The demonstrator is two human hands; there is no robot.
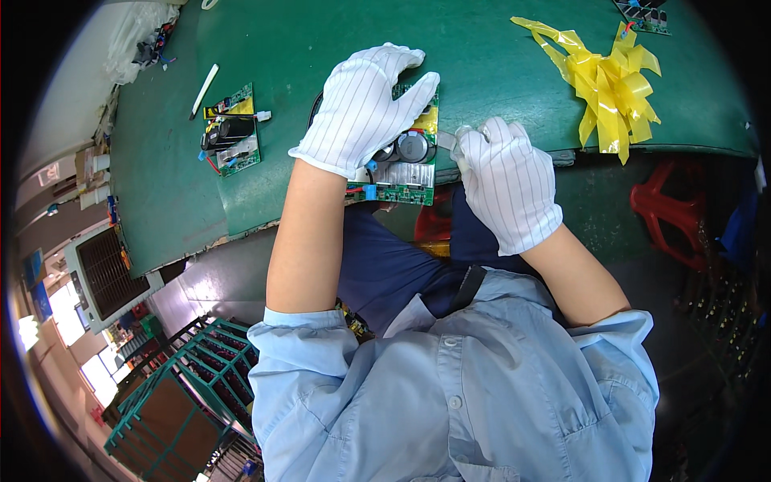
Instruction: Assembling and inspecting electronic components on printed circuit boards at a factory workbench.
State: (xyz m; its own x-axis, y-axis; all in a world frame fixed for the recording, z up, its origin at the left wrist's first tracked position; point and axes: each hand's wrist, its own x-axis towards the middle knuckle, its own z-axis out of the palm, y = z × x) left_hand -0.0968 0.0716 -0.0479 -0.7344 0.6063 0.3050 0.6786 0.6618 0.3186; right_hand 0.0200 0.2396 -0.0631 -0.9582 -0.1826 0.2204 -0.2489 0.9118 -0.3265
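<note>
My left hand [357,104], in a white glove with thin dark stripes, lies across the upper left of a green circuit board [418,193], its thumb apart from the fingers. Round dark capacitors [413,146], a silver heatsink and yellow tape show on the board beside the glove. The board sits at the table's near edge. Just to its right, my right hand [506,173], gloved alike, is closed around a small tool with a flat grey blade [446,140]. That blade points at the board's right edge; whether they touch I cannot tell. The fingers hide most of the tool's handle.
Another circuit board [231,132] lies on the green table [281,40] at the left, near a white stick [205,91]. Yellow tape strips [614,88] droop over the edge at right. A further board [645,16] is at the far right. A red stool [671,209] stands below.
</note>
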